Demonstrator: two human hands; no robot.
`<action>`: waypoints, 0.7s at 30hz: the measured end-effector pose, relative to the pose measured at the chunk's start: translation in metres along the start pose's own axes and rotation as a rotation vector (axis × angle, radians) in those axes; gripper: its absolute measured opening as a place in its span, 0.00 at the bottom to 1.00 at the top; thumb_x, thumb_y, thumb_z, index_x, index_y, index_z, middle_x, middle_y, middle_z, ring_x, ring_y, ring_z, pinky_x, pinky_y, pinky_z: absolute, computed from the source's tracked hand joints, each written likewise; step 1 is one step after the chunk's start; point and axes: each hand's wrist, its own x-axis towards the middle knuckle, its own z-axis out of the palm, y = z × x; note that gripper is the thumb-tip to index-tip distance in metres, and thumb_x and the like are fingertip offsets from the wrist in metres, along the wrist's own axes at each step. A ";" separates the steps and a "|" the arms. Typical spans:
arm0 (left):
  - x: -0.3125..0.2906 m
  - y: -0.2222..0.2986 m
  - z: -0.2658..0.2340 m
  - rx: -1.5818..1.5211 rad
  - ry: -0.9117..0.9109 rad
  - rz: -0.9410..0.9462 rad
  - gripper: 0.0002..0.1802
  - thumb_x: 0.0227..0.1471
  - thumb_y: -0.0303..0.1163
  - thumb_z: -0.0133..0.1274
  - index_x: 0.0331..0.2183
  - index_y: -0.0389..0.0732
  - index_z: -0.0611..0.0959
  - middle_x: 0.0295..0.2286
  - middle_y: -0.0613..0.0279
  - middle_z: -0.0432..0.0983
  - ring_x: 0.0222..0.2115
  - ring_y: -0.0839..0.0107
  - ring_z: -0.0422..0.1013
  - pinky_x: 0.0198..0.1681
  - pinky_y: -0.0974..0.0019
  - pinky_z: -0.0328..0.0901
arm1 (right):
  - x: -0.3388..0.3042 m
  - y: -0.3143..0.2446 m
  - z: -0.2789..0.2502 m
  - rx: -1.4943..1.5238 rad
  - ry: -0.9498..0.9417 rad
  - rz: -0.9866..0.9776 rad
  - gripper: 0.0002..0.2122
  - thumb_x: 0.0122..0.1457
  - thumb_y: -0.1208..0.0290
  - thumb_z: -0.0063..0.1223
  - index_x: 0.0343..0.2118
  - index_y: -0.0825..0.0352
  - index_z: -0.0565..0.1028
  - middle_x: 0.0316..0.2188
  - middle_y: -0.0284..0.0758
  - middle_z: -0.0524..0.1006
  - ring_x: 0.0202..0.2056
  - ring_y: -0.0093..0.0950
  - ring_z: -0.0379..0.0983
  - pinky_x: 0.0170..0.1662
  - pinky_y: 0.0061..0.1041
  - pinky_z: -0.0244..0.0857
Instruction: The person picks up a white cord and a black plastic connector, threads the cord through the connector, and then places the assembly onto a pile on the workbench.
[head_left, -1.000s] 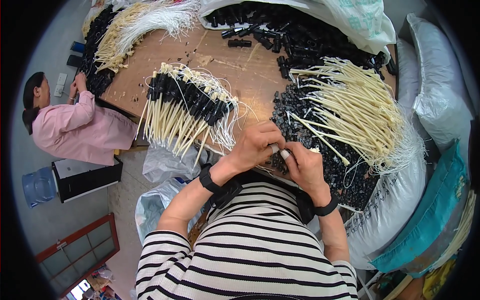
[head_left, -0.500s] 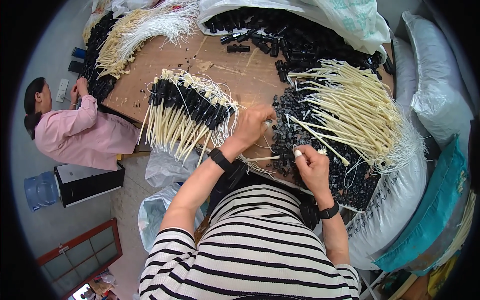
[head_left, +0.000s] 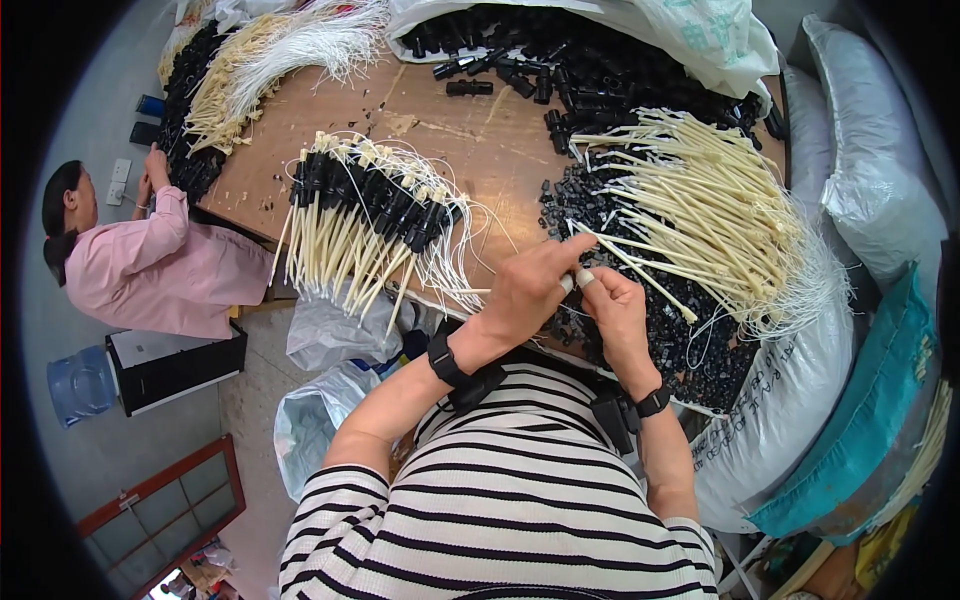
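My left hand and my right hand meet at their fingertips over the table's front edge, both closed in a pinch. Pale covers wrap some fingertips. A thin cream tube pokes out to the left behind my left hand; the black fitting at its other end is hidden by my fingers. What my left fingers pinch is too small to tell. Beyond my hands lies a heap of small black plastic pieces. On it rests a pile of cream tubes with white cords.
Left of my hands is a bundle of cream tubes with black fittings. A white sack spills black cylindrical parts at the back. Full sacks line the right side. A person in pink works at the table's left end.
My left hand has come down and right to meet my right hand, which has moved slightly up and left. The tube's black fitting has gone out of sight between my fingers.
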 end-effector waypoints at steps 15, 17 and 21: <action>0.001 0.000 -0.016 -0.342 -0.236 -0.063 0.24 0.36 0.23 0.54 0.42 0.36 0.78 0.34 0.51 0.75 0.35 0.56 0.74 0.39 0.63 0.69 | -0.011 -0.008 -0.013 0.485 -0.083 -0.020 0.06 0.57 0.79 0.53 0.37 0.70 0.76 0.16 0.17 0.63 0.15 0.08 0.50 0.18 0.12 0.41; -0.002 -0.002 -0.014 -0.291 -0.325 -0.145 0.24 0.36 0.23 0.54 0.42 0.37 0.78 0.34 0.51 0.75 0.35 0.56 0.74 0.39 0.62 0.68 | -0.013 -0.012 -0.014 0.506 -0.106 0.006 0.06 0.57 0.79 0.52 0.37 0.70 0.75 0.16 0.16 0.63 0.15 0.08 0.49 0.18 0.12 0.39; 0.000 -0.012 -0.016 -0.307 -0.475 -0.300 0.23 0.39 0.24 0.51 0.42 0.37 0.78 0.28 0.50 0.76 0.29 0.55 0.74 0.35 0.61 0.68 | -0.012 -0.013 -0.020 0.282 -0.047 -0.019 0.09 0.55 0.79 0.54 0.39 0.67 0.77 0.15 0.22 0.67 0.14 0.11 0.53 0.17 0.15 0.46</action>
